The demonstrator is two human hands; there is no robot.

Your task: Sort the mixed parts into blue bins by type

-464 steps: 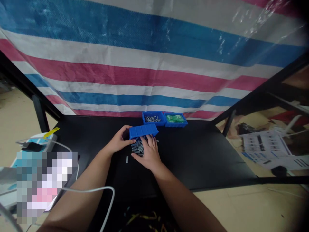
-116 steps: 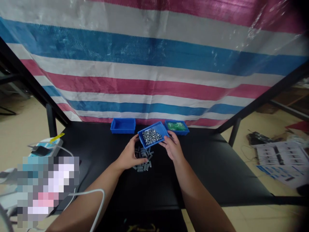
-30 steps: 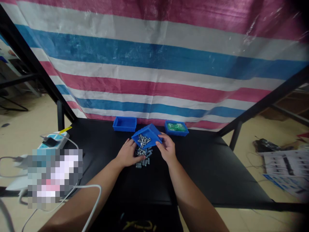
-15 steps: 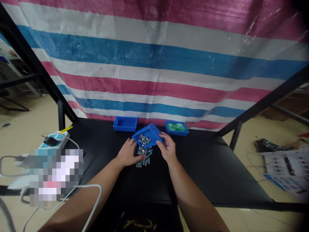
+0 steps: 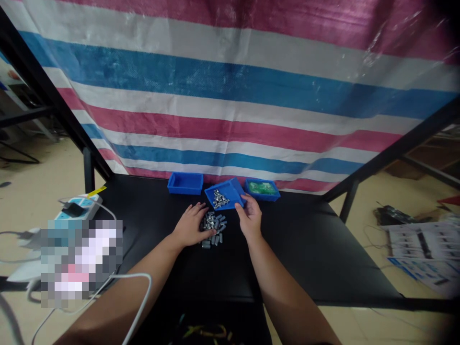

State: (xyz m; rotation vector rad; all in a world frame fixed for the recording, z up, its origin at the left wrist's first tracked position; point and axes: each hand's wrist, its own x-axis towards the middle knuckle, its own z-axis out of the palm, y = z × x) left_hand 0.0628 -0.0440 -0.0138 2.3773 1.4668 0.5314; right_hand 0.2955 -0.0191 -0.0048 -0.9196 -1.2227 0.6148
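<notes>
My right hand (image 5: 249, 218) grips the near right corner of a small blue tray (image 5: 230, 190) with shiny metal pieces (image 5: 220, 199) in it. The tray sits low over the black table (image 5: 305, 249), tilted slightly toward me. My left hand (image 5: 190, 225) lies flat on the table with its fingers spread, touching the left side of a heap of small grey metal cylinders (image 5: 213, 229). The heap lies just in front of the tray, between my two hands.
An empty blue tray (image 5: 185, 183) stands at the back left and a blue tray with green pieces (image 5: 261, 189) at the back right, both against a striped tarp (image 5: 230, 96). A power strip (image 5: 77, 209) with white cables lies at the table's left. Papers (image 5: 424, 249) lie on the floor to the right.
The tray of shiny pieces has gone from steeply tipped over the heap to nearly level and farther back. My left hand let go of it and spread flat beside the heap.
</notes>
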